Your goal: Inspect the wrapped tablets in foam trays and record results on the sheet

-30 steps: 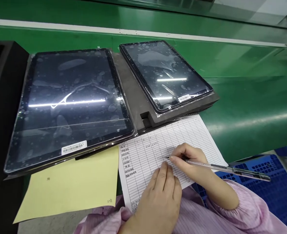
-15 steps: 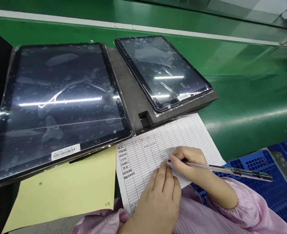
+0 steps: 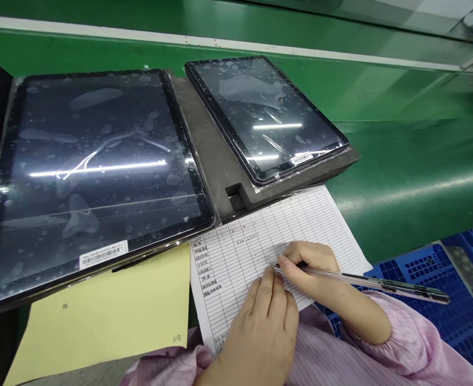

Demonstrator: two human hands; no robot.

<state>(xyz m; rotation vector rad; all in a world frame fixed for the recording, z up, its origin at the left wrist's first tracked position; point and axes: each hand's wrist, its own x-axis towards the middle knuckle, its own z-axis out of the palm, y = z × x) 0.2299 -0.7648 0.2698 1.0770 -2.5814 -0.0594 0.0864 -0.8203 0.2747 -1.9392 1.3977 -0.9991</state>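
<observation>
A printed form (image 3: 220, 252) with a ruled grid lies at the front edge of the green surface. Handwriting fills its left column, with small tally marks near the top. My left hand (image 3: 262, 321) rests flat on the sheet, fingers stretched out. Between the fingers of my right hand (image 3: 312, 265) is a clear-barrelled pen (image 3: 381, 282), its tip on or just above the paper beside my left fingertips. The pen's back end points to the right. My right fingers are closed around it, partly hidden.
Two film-covered tablets with barcode labels, a large left one (image 3: 99, 161) and a right one (image 3: 260, 107), lie on a grey foam tray (image 3: 204, 123). Yellow paper (image 3: 111, 316) pokes out under the left tablet. A blue plastic pallet (image 3: 417, 268) is at lower right, beside the green surface (image 3: 400, 161).
The view has shifted slightly, so the tablets appear a little further left. Both hands and the pen keep nearly the same place on the form.
</observation>
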